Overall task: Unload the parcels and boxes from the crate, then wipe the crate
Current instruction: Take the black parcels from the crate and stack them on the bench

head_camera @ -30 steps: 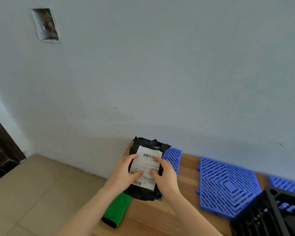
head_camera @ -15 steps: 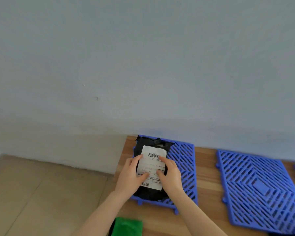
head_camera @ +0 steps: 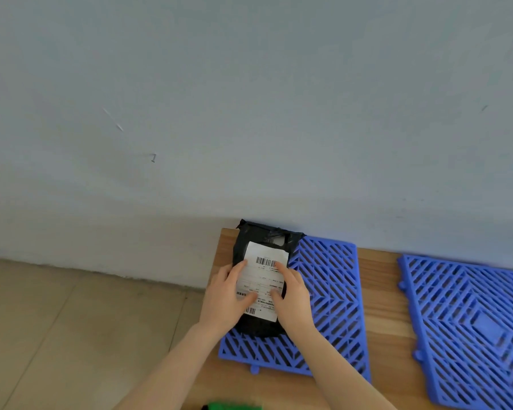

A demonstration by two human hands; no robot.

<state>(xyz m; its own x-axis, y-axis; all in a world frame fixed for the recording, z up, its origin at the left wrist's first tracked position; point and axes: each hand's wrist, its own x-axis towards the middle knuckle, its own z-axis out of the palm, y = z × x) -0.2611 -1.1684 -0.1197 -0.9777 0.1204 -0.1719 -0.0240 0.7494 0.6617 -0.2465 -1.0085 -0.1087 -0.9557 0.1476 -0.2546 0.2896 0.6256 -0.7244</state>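
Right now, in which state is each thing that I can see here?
black parcel: label up, lying on left mat.
left hand: grips parcel's left side.
right hand: grips parcel's right side.
left mat: flat on table, carries the parcel.
right mat: flat on table, partly out of view.

black parcel (head_camera: 259, 328) | white label (head_camera: 264, 279) up | flat on blue grid panel (head_camera: 329, 291)

White shipping label (head_camera: 262, 284) on the black parcel (head_camera: 261, 233): barcode (head_camera: 265, 261) at the label's top, a second at its lower left; print illegible.
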